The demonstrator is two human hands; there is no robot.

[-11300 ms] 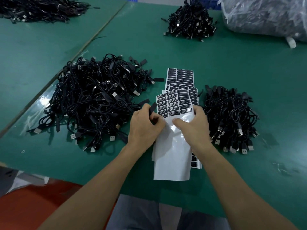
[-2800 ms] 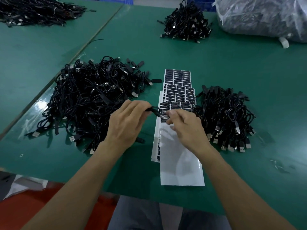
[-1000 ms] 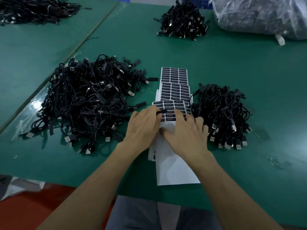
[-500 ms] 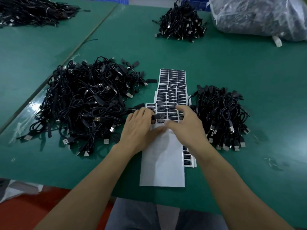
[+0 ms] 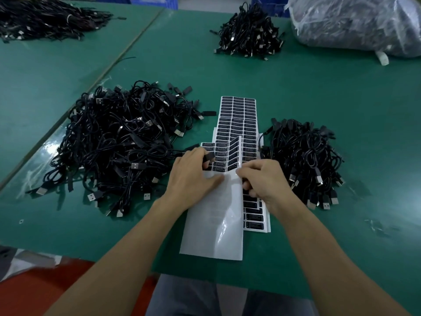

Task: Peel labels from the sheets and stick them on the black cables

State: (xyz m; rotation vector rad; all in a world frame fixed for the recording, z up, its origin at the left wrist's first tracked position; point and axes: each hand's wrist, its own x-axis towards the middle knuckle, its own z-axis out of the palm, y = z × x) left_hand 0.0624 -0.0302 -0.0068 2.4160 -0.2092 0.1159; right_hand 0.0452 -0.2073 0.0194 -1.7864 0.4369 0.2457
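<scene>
Two hands: left hand (image 5: pixel 193 179) and right hand (image 5: pixel 265 182), side by side over the top sheet (image 5: pixel 213 224) on the bench (image 5: pixel 319 87).
Left fingers (image 5: pixel 191 156): curled, pinching a black cable plug (image 5: pixel 209 158); thumb flat on the sheet.
Right fingers (image 5: pixel 252 167): curled, pinching the sheet's lifted right edge.
Labels (image 5: pixel 219 164): rows just beyond the fingers.
Cable piles: big heap (image 5: pixel 118 142) left of the left fingers, smaller heap (image 5: pixel 303 156) right of the right fingers.

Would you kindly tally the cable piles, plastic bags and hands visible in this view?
Cable piles: 4
Plastic bag: 1
Hands: 2, the left holding a cable end, the right pinching the top sheet
Total: 7
</scene>
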